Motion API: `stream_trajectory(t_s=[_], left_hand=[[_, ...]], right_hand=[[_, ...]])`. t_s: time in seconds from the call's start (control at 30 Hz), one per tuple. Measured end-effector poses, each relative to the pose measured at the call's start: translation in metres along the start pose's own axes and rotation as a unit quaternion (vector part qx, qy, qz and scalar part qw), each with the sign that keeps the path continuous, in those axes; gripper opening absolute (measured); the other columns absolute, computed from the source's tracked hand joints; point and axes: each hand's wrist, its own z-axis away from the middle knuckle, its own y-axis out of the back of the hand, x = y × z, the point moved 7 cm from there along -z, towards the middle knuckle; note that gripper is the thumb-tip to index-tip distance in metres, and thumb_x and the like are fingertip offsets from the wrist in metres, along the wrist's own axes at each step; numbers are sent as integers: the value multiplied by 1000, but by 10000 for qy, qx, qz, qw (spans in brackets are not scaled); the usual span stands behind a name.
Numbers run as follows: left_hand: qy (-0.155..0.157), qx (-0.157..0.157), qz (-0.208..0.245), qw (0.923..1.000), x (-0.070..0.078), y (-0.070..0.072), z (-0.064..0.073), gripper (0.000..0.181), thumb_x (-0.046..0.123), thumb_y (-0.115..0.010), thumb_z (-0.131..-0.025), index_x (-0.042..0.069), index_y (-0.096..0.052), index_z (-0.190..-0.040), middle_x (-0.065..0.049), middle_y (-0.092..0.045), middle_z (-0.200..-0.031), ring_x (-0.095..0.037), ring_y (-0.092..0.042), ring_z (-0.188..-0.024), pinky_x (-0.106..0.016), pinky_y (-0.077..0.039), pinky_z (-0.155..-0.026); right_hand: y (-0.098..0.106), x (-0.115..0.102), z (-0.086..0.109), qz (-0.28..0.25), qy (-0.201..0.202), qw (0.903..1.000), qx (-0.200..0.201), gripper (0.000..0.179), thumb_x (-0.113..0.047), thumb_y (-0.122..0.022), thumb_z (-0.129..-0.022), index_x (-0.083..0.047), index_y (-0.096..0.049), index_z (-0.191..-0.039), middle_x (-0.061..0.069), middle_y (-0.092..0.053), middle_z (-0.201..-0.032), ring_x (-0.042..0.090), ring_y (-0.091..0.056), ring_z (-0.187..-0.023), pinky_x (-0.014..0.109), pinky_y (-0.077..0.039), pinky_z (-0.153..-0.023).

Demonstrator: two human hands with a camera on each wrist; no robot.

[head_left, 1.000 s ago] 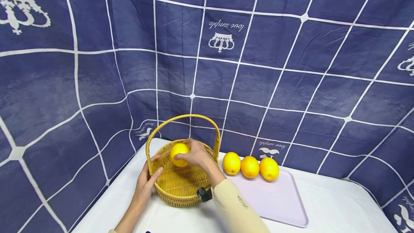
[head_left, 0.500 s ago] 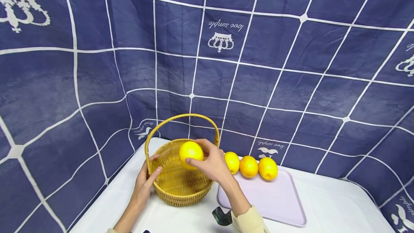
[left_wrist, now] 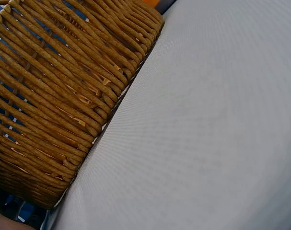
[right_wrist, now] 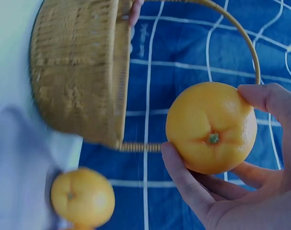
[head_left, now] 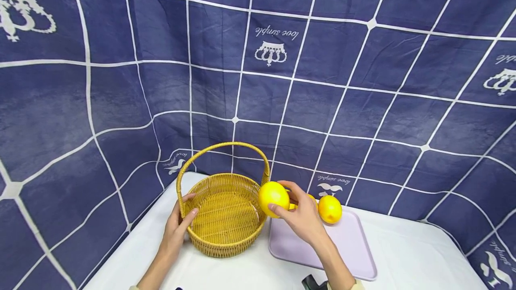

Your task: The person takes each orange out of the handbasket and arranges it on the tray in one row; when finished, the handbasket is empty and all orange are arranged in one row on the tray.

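A round woven basket point(head_left: 225, 220) with a tall arched handle stands on the white table, its inside bare. My left hand point(head_left: 176, 225) grips its left rim beside the handle's foot, thumb over the edge. Just off the basket's right rim, my right hand point(head_left: 305, 217) holds an orange point(head_left: 274, 198) between thumb and fingers. The right wrist view shows this orange point(right_wrist: 207, 127) stem end toward the camera, with the basket's side point(right_wrist: 78, 72) beyond it. The left wrist view has only the basket's woven wall point(left_wrist: 64, 91) close up and white cloth.
Right of the basket lies a pale lilac tray point(head_left: 346, 254). At its back edge sits an orange point(head_left: 330, 209), with others beside it mostly hidden behind my right hand. A blue checked curtain point(head_left: 322, 102) hangs behind the table.
My right hand has lifted the orange out of the basket and carried it right, past the rim toward the tray. My left hand has stayed on the basket's rim.
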Motion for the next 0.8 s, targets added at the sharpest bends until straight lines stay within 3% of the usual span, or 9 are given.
stream_trajectory(t_s=[0.17,0.33,0.5,0.6,0.8], left_hand=[[11,-20,-1,10000,0,-3,-1,49,22,-57,-109,14,-45,-156,-6,-43,-163,-15,-38,-149,-7,-32,-110],[0,-18,-13,10000,0,-2,0,49,21,-56,-109,12,-45,-156,-7,-42,-162,-12,-38,-148,-7,-32,-109],[23,-17,23,10000,-1,-4,2,49,19,-55,-110,11,-44,-157,-9,-42,-163,-13,-39,-147,-8,-33,-109],[61,4,10,10000,0,-3,3,50,20,-55,-110,11,-44,-157,-9,-43,-162,-12,-40,-146,-7,-33,-108],[26,-43,-66,10000,4,-3,1,49,22,-55,-110,11,-43,-157,-9,-43,-161,-10,-40,-146,-6,-33,-108]], right_hand=[[28,19,14,100,-330,9983,479,61,-22,-90,-83,-26,-64,-138,10,-77,-116,22,-75,-106,34,-62,-87],[40,31,28,78,-547,9960,699,64,-25,-92,-82,-24,-64,-140,10,-75,-121,24,-74,-111,32,-62,-90],[53,49,32,308,-516,9923,1079,66,-25,-91,-83,-22,-61,-142,18,-72,-130,32,-74,-116,43,-62,-97],[65,61,31,514,-543,9875,1391,69,-25,-89,-85,-18,-56,-146,24,-69,-135,38,-71,-121,51,-58,-101],[105,83,32,918,-788,9692,2145,69,-29,-85,-90,-5,-52,-146,29,-71,-128,46,-68,-122,57,-58,-98]])
